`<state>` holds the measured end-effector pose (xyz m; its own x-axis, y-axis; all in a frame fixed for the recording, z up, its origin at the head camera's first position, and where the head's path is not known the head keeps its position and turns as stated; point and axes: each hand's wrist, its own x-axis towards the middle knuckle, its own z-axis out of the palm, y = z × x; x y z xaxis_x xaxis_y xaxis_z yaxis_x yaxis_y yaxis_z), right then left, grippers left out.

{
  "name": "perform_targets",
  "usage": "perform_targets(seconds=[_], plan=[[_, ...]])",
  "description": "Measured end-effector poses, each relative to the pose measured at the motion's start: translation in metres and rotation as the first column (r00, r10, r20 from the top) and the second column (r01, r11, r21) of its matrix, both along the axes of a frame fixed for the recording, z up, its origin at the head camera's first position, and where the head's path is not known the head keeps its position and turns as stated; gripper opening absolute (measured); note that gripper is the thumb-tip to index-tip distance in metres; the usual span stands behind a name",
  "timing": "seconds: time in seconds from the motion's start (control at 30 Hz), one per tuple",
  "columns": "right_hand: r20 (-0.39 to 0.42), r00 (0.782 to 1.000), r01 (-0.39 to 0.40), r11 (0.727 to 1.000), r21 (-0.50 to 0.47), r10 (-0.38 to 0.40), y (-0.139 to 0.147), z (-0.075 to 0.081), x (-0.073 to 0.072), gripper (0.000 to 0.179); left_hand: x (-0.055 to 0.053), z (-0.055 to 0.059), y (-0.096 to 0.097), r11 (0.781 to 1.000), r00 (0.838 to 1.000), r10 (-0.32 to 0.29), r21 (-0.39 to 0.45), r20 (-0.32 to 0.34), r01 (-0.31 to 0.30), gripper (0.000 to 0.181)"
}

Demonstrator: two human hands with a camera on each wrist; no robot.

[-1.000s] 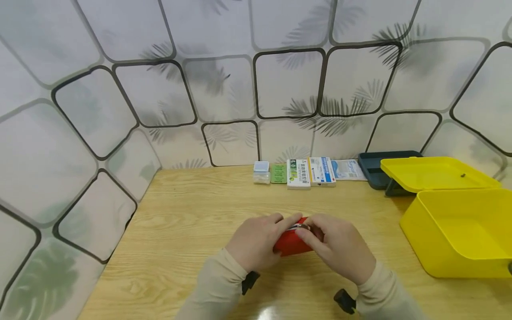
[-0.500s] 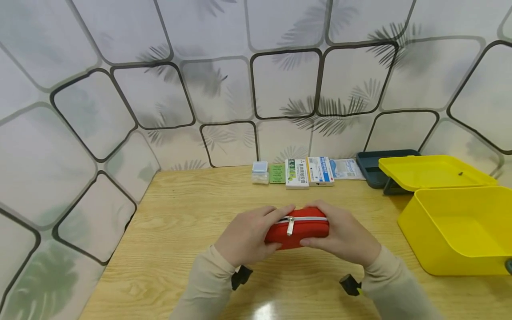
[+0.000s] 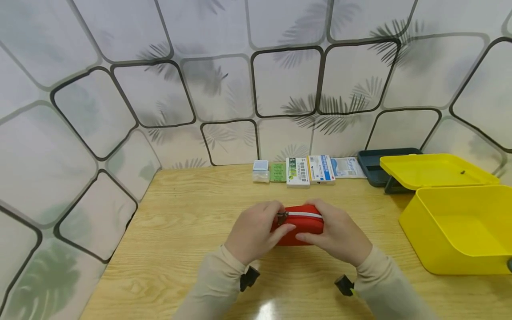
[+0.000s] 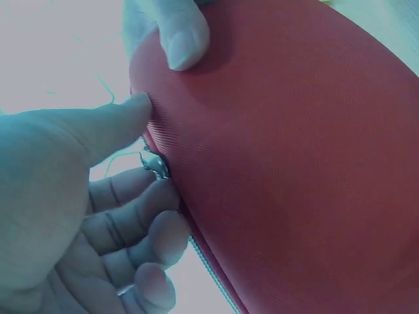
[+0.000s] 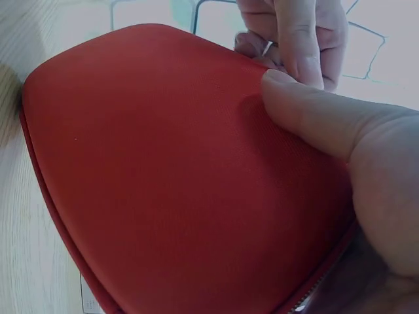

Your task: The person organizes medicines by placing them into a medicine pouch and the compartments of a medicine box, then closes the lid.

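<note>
A red zip pouch (image 3: 302, 231) with a white zipper is held up between both hands near the middle of the table. My right hand (image 3: 340, 229) grips its right end, thumb on the near face and fingers over the top. At the left end, my left hand (image 3: 256, 231) has curled fingers at the metal zipper pull (image 3: 282, 216), with its thumb along the pouch. The left wrist view shows the zipper slider (image 4: 156, 163) right at those fingertips. In the right wrist view the pouch's broad red side (image 5: 163, 163) fills most of the picture.
Along the wall lie a small blue-and-white packet (image 3: 261, 171), a green packet (image 3: 278, 171), two medicine boxes (image 3: 298, 172) and a mask packet (image 3: 350, 168). To the right, a dark tray (image 3: 374, 175) sits behind an open yellow box (image 3: 432, 240) with its lid (image 3: 440, 171) raised.
The right hand has moved from the zipper to the pouch's right end. The left hand has shifted from gripping the left end to the zipper pull.
</note>
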<state>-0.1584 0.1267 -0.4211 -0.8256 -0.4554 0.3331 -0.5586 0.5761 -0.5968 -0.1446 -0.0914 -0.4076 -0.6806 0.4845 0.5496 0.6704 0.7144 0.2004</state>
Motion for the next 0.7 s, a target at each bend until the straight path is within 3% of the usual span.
perform_targets(seconds=[0.2,0.5,0.7], plan=[[0.029,0.999,0.023,0.999,0.032,-0.024,0.0,0.0009,0.0008,0.062,0.0017,-0.0007,0.0012,0.999,0.998,0.032,-0.008,0.056,-0.032,0.018],[0.033,0.999,0.02,0.998,0.064,-0.022,0.0006,0.0016,0.0011,0.06,0.0027,-0.002,0.0039,0.995,0.997,0.071,-0.068,-0.037,-0.073,0.007],[0.04,0.999,0.018,0.997,0.072,-0.021,0.0018,0.0012,0.0,0.06,0.004,-0.002,0.0038,0.983,0.991,0.135,-0.128,-0.004,-0.134,0.013]])
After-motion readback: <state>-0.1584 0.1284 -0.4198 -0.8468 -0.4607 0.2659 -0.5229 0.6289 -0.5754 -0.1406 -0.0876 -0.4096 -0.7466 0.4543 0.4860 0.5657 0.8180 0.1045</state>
